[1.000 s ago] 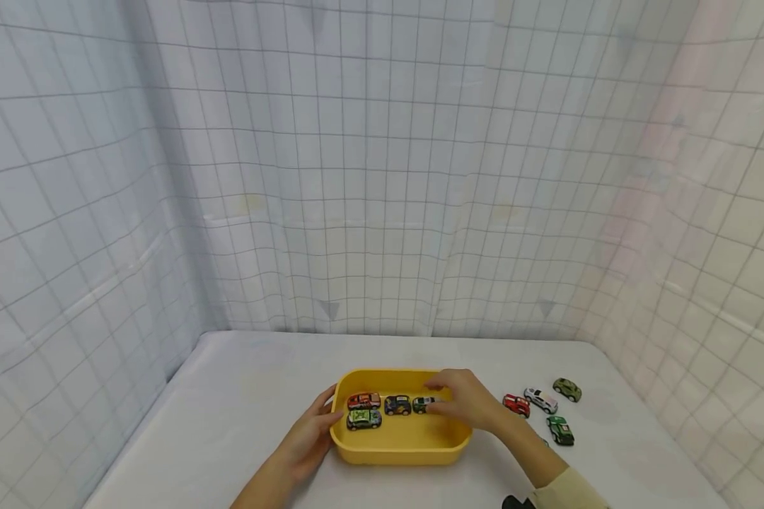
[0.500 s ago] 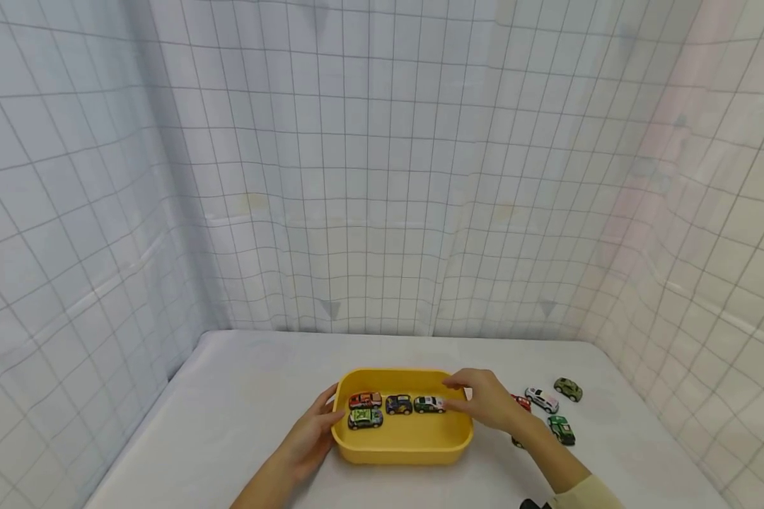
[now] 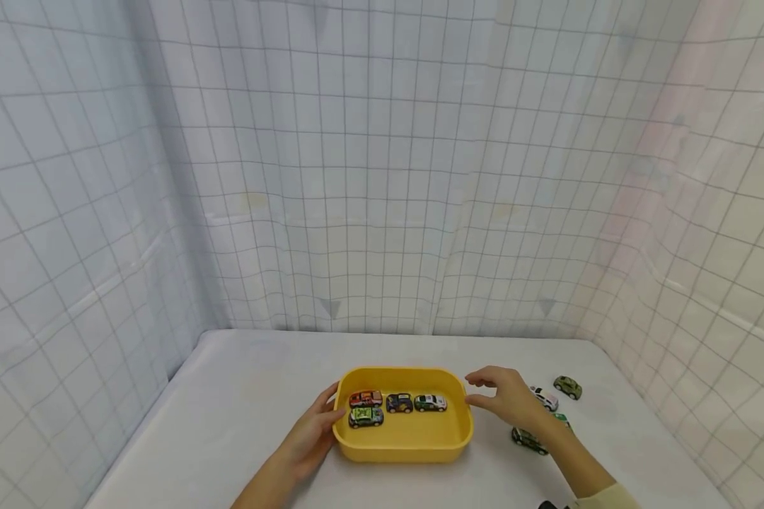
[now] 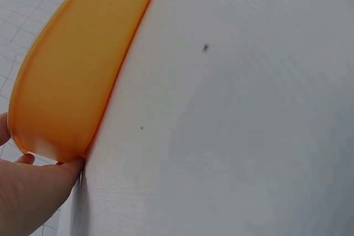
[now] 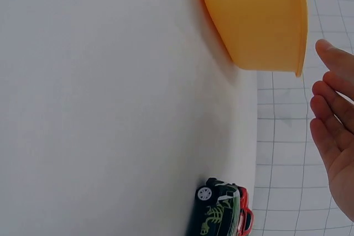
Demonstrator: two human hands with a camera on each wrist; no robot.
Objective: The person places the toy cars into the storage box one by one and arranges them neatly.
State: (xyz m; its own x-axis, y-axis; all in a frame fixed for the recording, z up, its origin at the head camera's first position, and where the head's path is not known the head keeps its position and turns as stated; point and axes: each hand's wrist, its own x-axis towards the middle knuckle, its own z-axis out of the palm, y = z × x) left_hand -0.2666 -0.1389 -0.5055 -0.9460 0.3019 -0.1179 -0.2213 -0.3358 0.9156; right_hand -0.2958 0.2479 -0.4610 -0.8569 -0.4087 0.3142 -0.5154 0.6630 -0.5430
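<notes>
Right hand (image 3: 508, 399): thumb and fingers parted, just beside the right end of the yellow tray (image 3: 407, 457). Left hand (image 3: 310, 438): gripping the tray's left end. Within the tray, an orange-red car (image 3: 365, 399) lies at the left, behind a lime-topped car (image 3: 366, 417); a dark blue car (image 3: 399, 404) occupies the middle, a white-and-green car (image 3: 430, 403) the right. On the tabletop (image 3: 255, 385), beyond the right hand: a dark green car (image 3: 528, 440), a partly hidden white car (image 3: 546, 399) and, farthest right, an olive car (image 3: 568, 387).
</notes>
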